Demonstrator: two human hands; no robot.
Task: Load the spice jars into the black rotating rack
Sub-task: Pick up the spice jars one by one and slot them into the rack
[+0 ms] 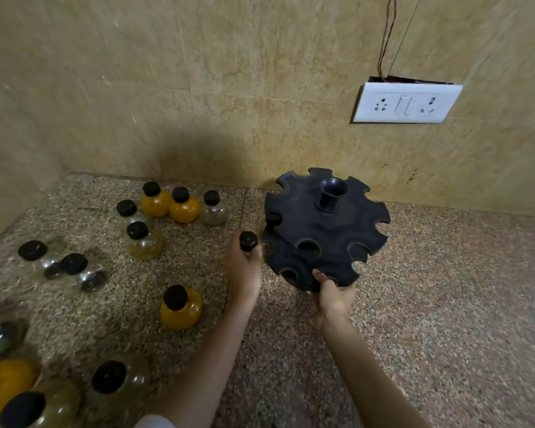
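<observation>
The black rotating rack (337, 230) stands tilted on the granite counter, its notched discs stacked around a central post. One jar's black cap (273, 218) shows in a notch on the rack's left side. My left hand (244, 270) grips a jar with a black cap (248, 240) right beside the rack's left rim; the jar's body is hidden by my fingers. My right hand (334, 293) grips the front edge of the rack's lower disc. Several round jars with black caps stand to the left, some orange-filled (179, 307), some clear (144, 242).
The tiled wall runs just behind the rack, with a white socket plate (406, 102) above it. A wall corner closes the far left. More jars (112, 381) crowd the near left counter edge. Bare granite counter (445, 304) lies right of the rack.
</observation>
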